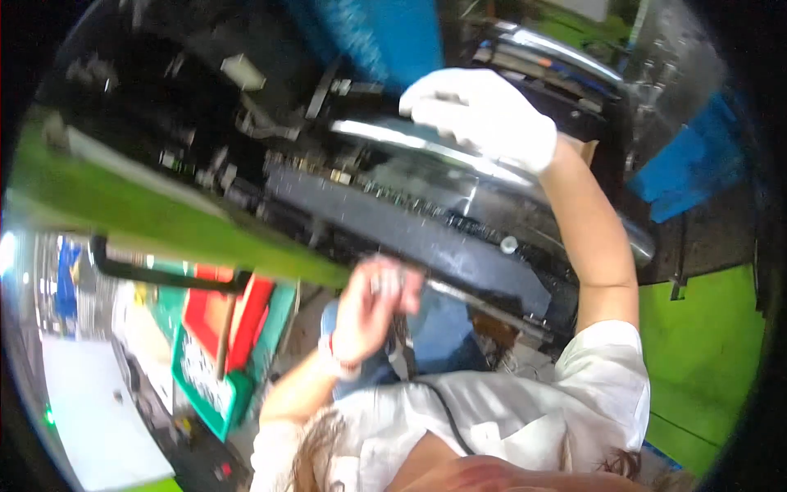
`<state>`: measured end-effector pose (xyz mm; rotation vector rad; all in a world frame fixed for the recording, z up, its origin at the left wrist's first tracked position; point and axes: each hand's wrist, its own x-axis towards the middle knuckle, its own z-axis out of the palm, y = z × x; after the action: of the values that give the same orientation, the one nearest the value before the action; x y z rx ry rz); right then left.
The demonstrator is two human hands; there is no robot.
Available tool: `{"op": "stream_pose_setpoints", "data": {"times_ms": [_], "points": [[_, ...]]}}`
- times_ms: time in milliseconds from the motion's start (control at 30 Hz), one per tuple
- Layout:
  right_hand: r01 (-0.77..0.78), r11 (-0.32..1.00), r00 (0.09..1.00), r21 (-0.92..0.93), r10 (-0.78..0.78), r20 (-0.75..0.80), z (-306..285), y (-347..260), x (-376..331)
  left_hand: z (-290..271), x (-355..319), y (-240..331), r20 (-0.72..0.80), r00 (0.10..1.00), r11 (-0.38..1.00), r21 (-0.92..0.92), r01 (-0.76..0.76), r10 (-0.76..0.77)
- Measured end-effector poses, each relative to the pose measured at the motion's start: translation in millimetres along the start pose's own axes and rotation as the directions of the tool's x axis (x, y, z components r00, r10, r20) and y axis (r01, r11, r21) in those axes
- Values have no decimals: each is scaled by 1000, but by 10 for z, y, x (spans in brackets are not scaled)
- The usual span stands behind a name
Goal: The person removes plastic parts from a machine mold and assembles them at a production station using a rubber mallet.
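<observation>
My right hand [492,119], in a white glove, reaches forward over the machine, just above a curved shiny metal bar [402,138]. Its fingers bend to the left and are smeared by motion; whether they hold anything does not show. Bare and nearer to my body, my left hand [373,303] is raised with its fingers curled in. Something small and pale [387,283] shows between those fingers, too blurred to name. A long dark grey machine bed [402,225] lies between my hands, with a row of small metal parts along its far side.
A green machine beam [172,225] slants across the left. Below it are a black bent handle [156,277], a red tray [246,320] and a green basket [234,410] of small pale pieces. Blue panels [385,41] stand beyond the bed; a green panel [701,353] is at right.
</observation>
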<state>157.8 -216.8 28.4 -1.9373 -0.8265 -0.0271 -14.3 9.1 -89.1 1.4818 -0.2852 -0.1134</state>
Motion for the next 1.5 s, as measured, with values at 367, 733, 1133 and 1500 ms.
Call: {"op": "stream_pose_setpoints", "data": {"times_ms": [367,733,1133,1500], "points": [[-294,861,955,415,242,174,542,-331,-430,-15,474,446,-52,991,899,-428,92,-126],[-66,871,990,487,-5,144,544,-180,-451,47,594,425,165,972,653,-720,234,-166],[102,991,825,86,-36,-564,-476,904,141,-93,-54,809,164,880,773,426,-471,446],[-195,968,771,-160,50,-635,-1186,2550,1075,-1070,54,914,-458,250,433,889,151,853]]}}
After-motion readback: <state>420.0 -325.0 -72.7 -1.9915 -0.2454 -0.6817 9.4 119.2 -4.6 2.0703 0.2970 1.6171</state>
